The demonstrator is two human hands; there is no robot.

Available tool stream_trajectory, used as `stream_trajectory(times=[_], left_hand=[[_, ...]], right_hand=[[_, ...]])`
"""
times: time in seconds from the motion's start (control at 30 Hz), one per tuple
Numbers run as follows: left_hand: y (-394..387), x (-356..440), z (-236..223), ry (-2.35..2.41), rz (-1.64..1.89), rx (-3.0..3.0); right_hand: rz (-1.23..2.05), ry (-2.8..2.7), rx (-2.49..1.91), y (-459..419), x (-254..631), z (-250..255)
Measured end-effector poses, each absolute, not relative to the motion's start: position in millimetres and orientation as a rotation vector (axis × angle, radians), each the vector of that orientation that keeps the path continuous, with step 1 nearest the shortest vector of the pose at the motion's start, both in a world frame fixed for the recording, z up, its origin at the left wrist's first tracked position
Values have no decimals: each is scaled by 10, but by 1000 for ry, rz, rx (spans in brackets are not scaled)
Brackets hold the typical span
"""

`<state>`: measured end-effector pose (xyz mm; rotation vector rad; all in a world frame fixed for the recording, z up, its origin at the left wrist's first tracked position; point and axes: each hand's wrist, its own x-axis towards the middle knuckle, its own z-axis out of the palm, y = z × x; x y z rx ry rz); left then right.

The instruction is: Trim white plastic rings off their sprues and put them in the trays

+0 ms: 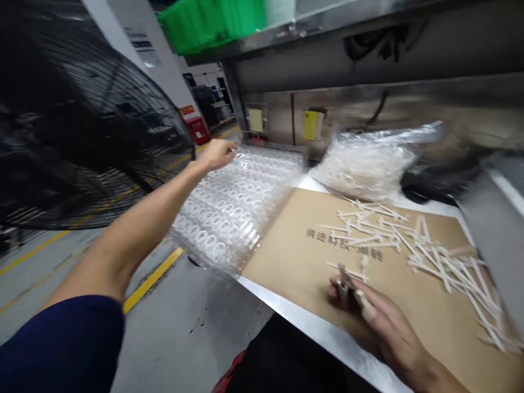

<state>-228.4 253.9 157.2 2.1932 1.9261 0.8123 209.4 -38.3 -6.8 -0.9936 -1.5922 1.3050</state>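
My left hand (218, 154) reaches out to the far left corner of a clear plastic tray (229, 265). Its fingers are pinched together at the tray's edge, and what they hold, if anything, is too small to make out. Rows of white rings (223, 218) fill the tray's pockets. Over the brown cardboard sheet (282, 254), my right hand (388, 322) is closed around small metal nippers (344, 286), blurred, with the jaws pointing up and away. A whitish bit shows beside the nippers. Just beyond them lie loose white plastic sprues (354, 273).
More white sprues (442, 262) are heaped at the cardboard's right. Behind stands a clear bag (368, 166) of whitish parts. A large black fan (102, 125) is close on the left. A green bin (216, 22) sits on the overhead shelf (311, 27).
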Motion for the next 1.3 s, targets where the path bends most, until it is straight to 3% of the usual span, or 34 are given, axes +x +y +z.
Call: stream_trajectory(times=[0.17, 0.33, 0.43, 0.6, 0.83, 1.3], left_hand=[[2324, -1217, 1535, 1414, 628, 2570], [1545, 236, 1095, 520, 149, 2847], [1295, 725, 842, 296, -90, 2821], [1312, 825, 765, 363, -187, 2759], [1235, 627, 614, 802, -199, 2554], [750, 311, 183, 1098, 588, 2354]], right_hand=[[654, -2146, -476, -348, 1909, 104], [525, -2284, -484, -347, 1873, 32], [464, -2337, -495, -363, 1886, 43], [404, -2323, -504, -357, 1900, 56], [417, -2314, -516, -374, 1885, 30], [663, -2095, -561, -375, 1976, 196]])
